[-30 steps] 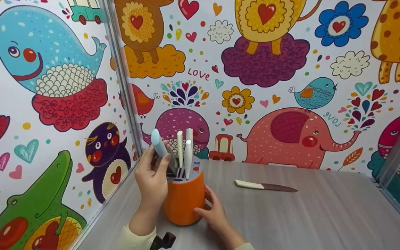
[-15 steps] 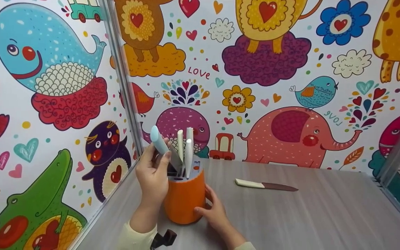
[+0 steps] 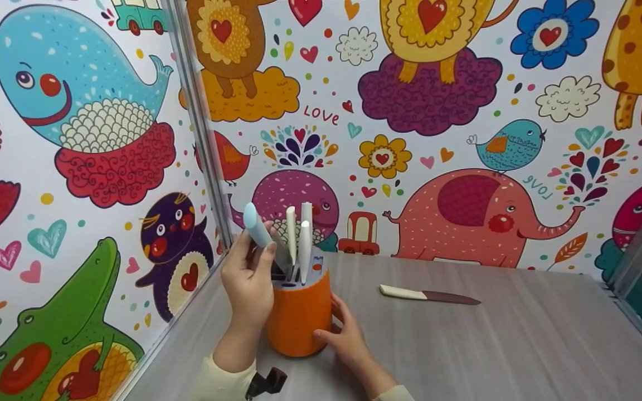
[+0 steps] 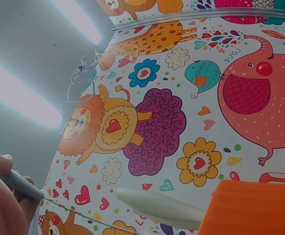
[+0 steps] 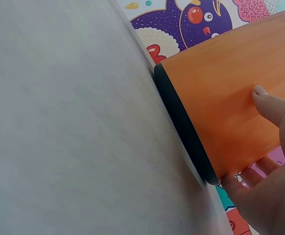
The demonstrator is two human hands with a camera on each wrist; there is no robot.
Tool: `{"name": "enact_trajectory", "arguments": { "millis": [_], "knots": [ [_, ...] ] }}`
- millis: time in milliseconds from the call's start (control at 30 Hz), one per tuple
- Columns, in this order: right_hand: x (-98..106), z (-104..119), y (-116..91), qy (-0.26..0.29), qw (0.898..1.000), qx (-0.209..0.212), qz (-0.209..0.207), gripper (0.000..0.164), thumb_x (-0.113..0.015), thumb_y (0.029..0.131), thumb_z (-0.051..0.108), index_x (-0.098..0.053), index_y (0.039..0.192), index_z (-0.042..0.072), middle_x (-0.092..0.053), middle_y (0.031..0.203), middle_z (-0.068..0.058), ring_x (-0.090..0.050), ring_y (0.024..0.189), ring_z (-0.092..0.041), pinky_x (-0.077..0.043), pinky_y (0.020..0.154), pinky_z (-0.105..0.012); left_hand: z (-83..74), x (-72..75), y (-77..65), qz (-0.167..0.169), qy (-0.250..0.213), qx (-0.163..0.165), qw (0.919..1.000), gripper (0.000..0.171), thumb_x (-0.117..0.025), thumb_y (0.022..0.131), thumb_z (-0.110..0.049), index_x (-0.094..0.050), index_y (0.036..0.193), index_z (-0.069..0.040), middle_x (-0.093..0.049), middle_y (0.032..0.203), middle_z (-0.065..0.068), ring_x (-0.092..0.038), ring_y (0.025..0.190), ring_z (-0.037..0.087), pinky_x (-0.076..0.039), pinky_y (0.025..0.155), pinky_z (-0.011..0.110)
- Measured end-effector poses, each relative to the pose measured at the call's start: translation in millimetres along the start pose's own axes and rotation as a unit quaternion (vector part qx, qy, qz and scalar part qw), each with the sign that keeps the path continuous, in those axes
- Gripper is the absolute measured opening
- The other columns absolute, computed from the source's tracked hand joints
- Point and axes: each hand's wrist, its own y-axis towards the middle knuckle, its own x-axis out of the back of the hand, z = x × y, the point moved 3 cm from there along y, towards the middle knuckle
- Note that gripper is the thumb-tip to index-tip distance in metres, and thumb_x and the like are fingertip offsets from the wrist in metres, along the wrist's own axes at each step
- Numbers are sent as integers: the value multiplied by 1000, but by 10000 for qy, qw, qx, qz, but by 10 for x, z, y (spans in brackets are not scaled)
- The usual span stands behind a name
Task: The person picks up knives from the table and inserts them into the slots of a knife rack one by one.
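My left hand grips the light blue handle of a knife, thumb on the near side. The knife leans left over the top of an orange knife block, its grey blade partly hidden behind my fingers and overlapping the slots. In the left wrist view the handle's end shows between the fingers. My right hand holds the block's lower right side, thumb in front and fingers round the side. Knives with a cream handle and a white handle stand in the block, a grey-white handle behind them.
On the grey wood-look table, right of the block, lies a knife with a cream handle and brown blade, tip to the right. Cartoon-printed walls enclose the table at the left, back and right.
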Motion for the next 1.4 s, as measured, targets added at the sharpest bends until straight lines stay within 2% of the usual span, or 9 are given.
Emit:
{"name": "enact_trajectory", "arguments": {
  "millis": [67, 367, 767, 1033, 1233, 1400],
  "knots": [
    [12, -2, -4, 4, 10000, 53, 0, 97, -84, 76, 39, -30, 154, 23, -39, 157, -8, -36, 145, -33, -30, 117, -58, 9, -5, -11, 76, 4, 45, 10000, 36, -64, 92, 1, -61, 128, 0, -66, 121, 16, -66, 117, 18, -50, 99, 28],
    [14, 5, -2, 68, 9999, -101, -16, 96, -84, 75, 40, -31, 154, 28, -39, 158, -4, -36, 146, -30, -30, 118, -56, 107, -53, -29, 257, -3, 271, 9993, 38, -64, 93, -1, -59, 131, 0, -65, 124, 16, -65, 119, 18, -50, 99, 25],
    [6, 1, -9, -13, 9999, -104, -91, 92, -84, 77, 35, -33, 153, 30, -41, 157, -3, -38, 145, -30, -33, 117, -55, 407, -127, -128, 354, 188, 1098, 9931, 41, -65, 94, -7, -59, 135, -8, -68, 127, 4, -63, 122, 17, -49, 99, 23],
    [-15, 10, -12, -35, 9998, 164, -137, 92, -84, 78, 29, -32, 154, 23, -41, 156, -8, -39, 144, -32, -32, 117, -55, 574, -155, -187, 237, 340, 1477, 9882, 44, -65, 93, -4, -56, 136, -2, -66, 131, 13, -62, 123, 26, -48, 101, 27],
    [-22, 46, -19, -16, 9998, 116, -155, 90, -83, 79, 31, -32, 154, 25, -40, 157, -7, -39, 144, -32, -33, 116, -56, 723, -171, -249, 196, 593, 1656, 9842, 42, -65, 95, -7, -56, 136, -2, -65, 130, 15, -63, 121, 27, -48, 102, 32],
    [-23, 58, -11, 12, 9999, 28, -169, 92, -83, 78, 31, -32, 154, 25, -39, 158, -9, -39, 144, -32, -34, 116, -55, 876, -173, -304, 236, 745, 1977, 9771, 40, -64, 95, -10, -57, 135, -4, -66, 129, 14, -64, 119, 28, -49, 102, 34]
  ]
}}
